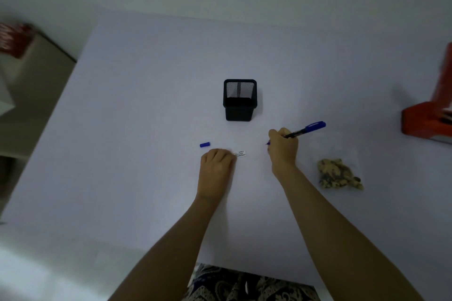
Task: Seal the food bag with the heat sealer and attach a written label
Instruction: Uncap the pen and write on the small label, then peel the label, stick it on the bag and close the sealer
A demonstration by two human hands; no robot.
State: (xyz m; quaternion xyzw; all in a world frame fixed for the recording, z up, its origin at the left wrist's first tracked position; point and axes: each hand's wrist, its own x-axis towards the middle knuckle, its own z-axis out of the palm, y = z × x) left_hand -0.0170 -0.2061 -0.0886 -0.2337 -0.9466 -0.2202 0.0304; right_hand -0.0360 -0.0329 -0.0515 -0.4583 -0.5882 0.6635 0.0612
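A small white label (241,154) with dark writing lies on the pale table (146,105). My left hand (216,166) rests fingers curled on its left end, pinning it down. My right hand (283,148) grips a blue marker (305,129), its tip pointing down-left just right of the label and its far end raised to the right. The marker's blue cap (205,144) lies loose left of my left hand. A clear food bag (338,173) with brownish food sits at the right. The orange heat sealer (430,115) stands at the right edge, partly cut off.
A black mesh pen holder (240,99) stands upright behind my hands. A beige cabinet (34,95) with a red object (14,38) on top lies beyond the table's left edge. Patterned fabric (244,286) shows at the near edge.
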